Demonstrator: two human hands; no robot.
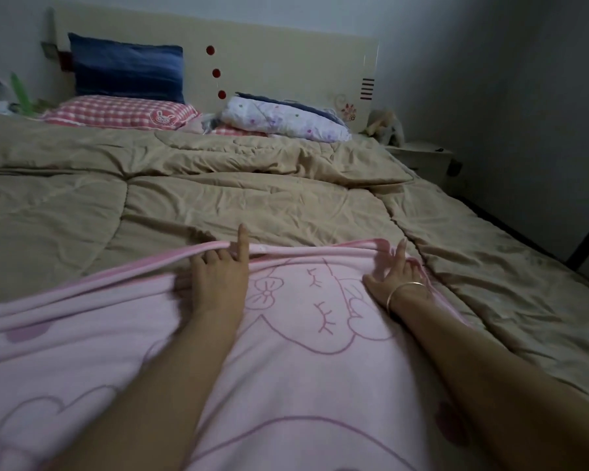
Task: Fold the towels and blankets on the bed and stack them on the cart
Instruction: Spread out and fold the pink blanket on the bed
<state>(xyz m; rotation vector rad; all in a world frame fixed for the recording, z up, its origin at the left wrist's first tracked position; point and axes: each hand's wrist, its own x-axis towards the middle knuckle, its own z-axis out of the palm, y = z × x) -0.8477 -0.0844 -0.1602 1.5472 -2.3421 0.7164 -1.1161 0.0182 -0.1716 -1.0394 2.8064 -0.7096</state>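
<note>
- Your left hand grips the pink blanket by its far hem — index straight — likely squaring the fold.
- Your right hand pinches that hem, for tension.

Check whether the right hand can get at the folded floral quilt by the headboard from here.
Probably not. The right hand is at the far edge of the pink blanket, arm stretched out, and the floral quilt lies well beyond, across the beige comforter. Nothing blocks the way; it just looks too far.
</note>
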